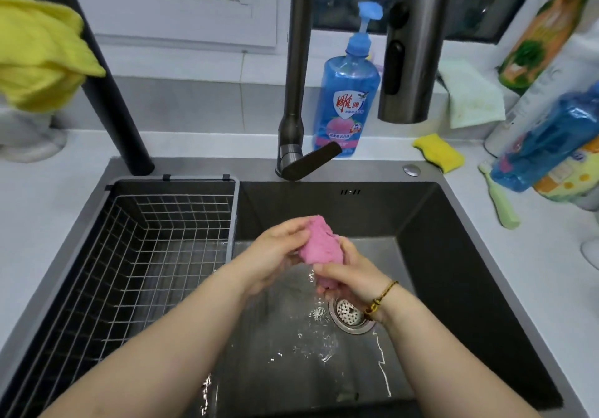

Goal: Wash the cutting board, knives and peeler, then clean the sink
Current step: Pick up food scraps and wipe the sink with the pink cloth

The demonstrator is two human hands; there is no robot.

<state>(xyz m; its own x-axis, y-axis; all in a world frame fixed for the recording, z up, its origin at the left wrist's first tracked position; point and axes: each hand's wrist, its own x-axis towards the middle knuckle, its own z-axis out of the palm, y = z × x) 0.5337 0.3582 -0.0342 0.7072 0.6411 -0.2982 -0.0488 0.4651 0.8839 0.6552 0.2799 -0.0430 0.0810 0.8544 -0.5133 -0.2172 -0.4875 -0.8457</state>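
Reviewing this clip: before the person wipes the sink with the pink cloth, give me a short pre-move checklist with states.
1. Pink cloth in the grip of both the left hand and the right hand: ok.
2. Cloth wrung out: cannot tell.
3. Faucet off, no stream visible: ok.
4. Drain strainer seated: ok.
5. Sink basin free of board, knives and peeler: ok.
6. Wire basket empty: ok.

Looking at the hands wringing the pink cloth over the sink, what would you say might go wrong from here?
Both the left hand and right hand twist the pink cloth directly above the drain strainer, so a slip could drop it onto the strainer and slow the draining. Water already pools on the sink floor, so wringing may splash further. The dish soap bottle stands near the faucet handle and could get knocked.
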